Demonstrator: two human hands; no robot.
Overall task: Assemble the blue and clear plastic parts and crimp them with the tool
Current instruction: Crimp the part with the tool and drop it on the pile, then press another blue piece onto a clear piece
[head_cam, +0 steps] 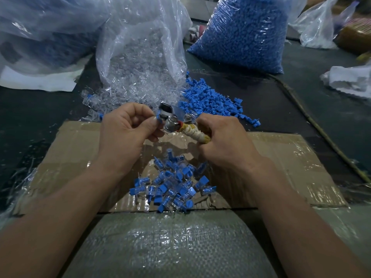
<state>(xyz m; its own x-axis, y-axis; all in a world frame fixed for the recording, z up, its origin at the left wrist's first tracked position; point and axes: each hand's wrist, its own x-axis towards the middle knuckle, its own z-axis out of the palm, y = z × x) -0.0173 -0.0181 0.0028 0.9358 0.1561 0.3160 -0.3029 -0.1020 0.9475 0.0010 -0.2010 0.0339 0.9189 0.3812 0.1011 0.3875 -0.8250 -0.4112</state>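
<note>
As tool (175, 118) seemingly bites, hand (125, 128) pinches.

One left hand (128, 127), one right hand (222, 137) and one crimping tool (176, 119) are working among three heaps and three big bags on a dark worktop (40, 117).

The left hand is pinching a single blue part (159, 117); the right hand is gripping the only tool. Three big bags are standing along the far edge: one clear-parts bag (140, 47), one blue-parts bag (245, 33), and one left-corner bag (40, 27) with blurred contents. One loose blue heap (210, 101) and one loose clear heap (112, 97) are lying uncountable. One cardboard sheet (291, 157) at the near edge is carrying one heap of joined pieces (172, 187), some dozens.
</note>
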